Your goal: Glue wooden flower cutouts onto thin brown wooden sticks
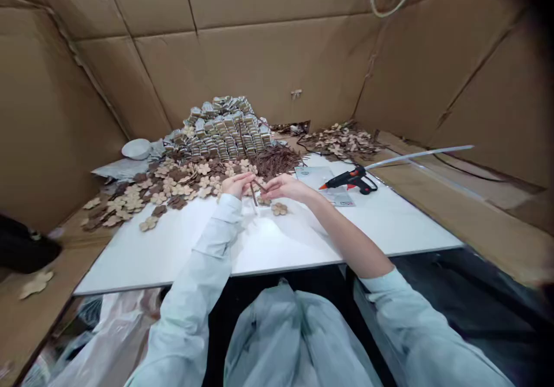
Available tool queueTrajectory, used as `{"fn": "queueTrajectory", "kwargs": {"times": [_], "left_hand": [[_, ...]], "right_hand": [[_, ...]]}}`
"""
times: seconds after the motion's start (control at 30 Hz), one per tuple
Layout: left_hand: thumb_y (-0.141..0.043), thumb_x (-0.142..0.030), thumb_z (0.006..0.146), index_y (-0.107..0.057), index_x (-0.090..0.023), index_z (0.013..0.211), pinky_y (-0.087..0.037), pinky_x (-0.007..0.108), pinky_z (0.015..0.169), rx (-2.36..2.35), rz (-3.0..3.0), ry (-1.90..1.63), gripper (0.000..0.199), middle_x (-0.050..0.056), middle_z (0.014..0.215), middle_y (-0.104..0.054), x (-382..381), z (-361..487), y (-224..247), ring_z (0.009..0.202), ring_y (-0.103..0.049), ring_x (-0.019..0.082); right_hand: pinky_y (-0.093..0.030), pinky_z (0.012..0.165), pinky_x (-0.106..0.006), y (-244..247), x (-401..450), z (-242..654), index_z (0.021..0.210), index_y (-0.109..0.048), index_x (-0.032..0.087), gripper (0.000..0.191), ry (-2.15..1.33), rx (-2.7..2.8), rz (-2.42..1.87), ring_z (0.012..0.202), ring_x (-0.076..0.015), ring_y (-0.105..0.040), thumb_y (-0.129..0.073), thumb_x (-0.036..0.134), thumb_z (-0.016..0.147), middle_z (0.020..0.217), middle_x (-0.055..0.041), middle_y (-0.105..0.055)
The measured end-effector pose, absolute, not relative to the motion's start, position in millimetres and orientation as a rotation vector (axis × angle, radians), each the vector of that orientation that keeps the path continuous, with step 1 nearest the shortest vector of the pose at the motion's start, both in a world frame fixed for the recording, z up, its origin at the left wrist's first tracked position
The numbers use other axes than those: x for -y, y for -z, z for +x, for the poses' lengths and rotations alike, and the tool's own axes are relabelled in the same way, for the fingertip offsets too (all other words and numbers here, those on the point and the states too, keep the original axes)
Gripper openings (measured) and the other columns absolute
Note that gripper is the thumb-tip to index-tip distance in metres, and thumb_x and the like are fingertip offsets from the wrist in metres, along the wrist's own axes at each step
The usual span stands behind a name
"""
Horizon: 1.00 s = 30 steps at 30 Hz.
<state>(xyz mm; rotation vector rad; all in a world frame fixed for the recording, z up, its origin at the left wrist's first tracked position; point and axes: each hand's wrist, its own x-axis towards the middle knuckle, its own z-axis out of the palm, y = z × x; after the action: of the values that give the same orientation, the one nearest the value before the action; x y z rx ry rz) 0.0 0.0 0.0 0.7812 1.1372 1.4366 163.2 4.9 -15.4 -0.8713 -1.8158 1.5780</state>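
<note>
My left hand [237,186] and my right hand [287,188] face each other over the middle of the white board. Between them is a thin brown cord [254,195], bent or crossed so that one length hangs down by my left fingers and another runs to my right fingertips. Both hands are closed in a pinch on it. Just under my right hand lies a tan flower-shaped piece [279,209], with another partly hidden beside it. A pile of brown cords [277,162] lies behind my hands.
Many brown and tan flower pieces [173,182] spread to the left. Stacked silvery packets [225,130] rise behind, near a white bowl [136,149]. A black and orange glue gun [351,180] rests on a glassy plate [318,175]. Cardboard walls [268,58] enclose the white board [173,243].
</note>
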Motion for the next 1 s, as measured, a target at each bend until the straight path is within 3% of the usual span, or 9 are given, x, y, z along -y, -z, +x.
{"fn": "queueTrajectory", "kwargs": {"times": [0.3,0.43,0.6,0.77,0.9,1.0], "left_hand": [[-0.07,-0.004,0.047,-0.065,-0.008,0.066,-0.043,0.017,0.051,-1.162,0.846,-1.434,0.02,0.006,0.063,-0.064,11,4,-3,0.061,-0.059,0.01],[-0.07,-0.007,0.048,-0.066,-0.008,0.073,-0.042,0.019,0.049,-1.105,0.906,-1.383,0.026,0.009,0.071,-0.066,13,6,-2,0.065,-0.06,0.013],[-0.071,-0.013,0.049,-0.067,-0.01,0.081,-0.036,0.018,0.041,-1.138,0.974,-1.336,0.033,0.01,0.082,-0.067,12,4,0,0.07,-0.06,0.016],[-0.073,-0.017,0.047,-0.067,-0.011,0.082,-0.032,0.017,0.037,-1.147,0.994,-1.29,0.036,0.01,0.084,-0.066,11,4,0,0.065,-0.059,0.014],[-0.071,-0.028,0.053,-0.064,-0.014,0.094,-0.041,0.019,0.047,-1.235,1.135,-1.282,0.043,0.008,0.089,-0.065,7,2,1,0.071,-0.059,0.014],[-0.061,-0.031,0.065,-0.065,-0.013,0.09,-0.046,0.023,0.059,-1.506,1.394,-1.227,0.031,0.007,0.085,-0.066,2,-3,5,0.076,-0.059,0.017]], "right_hand": [[-0.045,0.069,-0.025,-3,7,168,0.086,-0.065,0.012,0.04,-1.644,1.865,-0.945,0.075,-0.0162,-0.059,-0.071,0.019,0.047,0.078,-0.0058,-0.067],[-0.043,0.065,-0.023,-1,5,161,0.092,-0.064,0.013,0.041,-1.533,1.845,-0.802,0.071,-0.0131,-0.057,-0.069,0.028,0.054,0.083,-0.0054,-0.065],[-0.034,0.047,-0.021,13,-3,145,0.073,-0.067,0.008,0.035,-1.281,1.717,-0.915,0.049,-0.0072,-0.045,-0.064,0.04,0.057,0.06,-0.0032,-0.061],[-0.037,0.049,-0.021,15,-2,140,0.069,-0.068,0.009,0.033,-1.281,1.667,-0.89,0.051,-0.0084,-0.048,-0.065,0.04,0.055,0.059,-0.0037,-0.061],[-0.039,0.051,-0.022,7,-1,150,0.065,-0.068,0.009,0.03,-1.146,1.749,-1.03,0.05,-0.0099,-0.05,-0.063,0.037,0.057,0.055,-0.0037,-0.06],[-0.039,0.052,-0.022,2,-3,161,0.061,-0.068,0.01,0.023,-0.949,1.807,-1.198,0.051,-0.0108,-0.052,-0.061,0.031,0.061,0.052,-0.0041,-0.06]]}}
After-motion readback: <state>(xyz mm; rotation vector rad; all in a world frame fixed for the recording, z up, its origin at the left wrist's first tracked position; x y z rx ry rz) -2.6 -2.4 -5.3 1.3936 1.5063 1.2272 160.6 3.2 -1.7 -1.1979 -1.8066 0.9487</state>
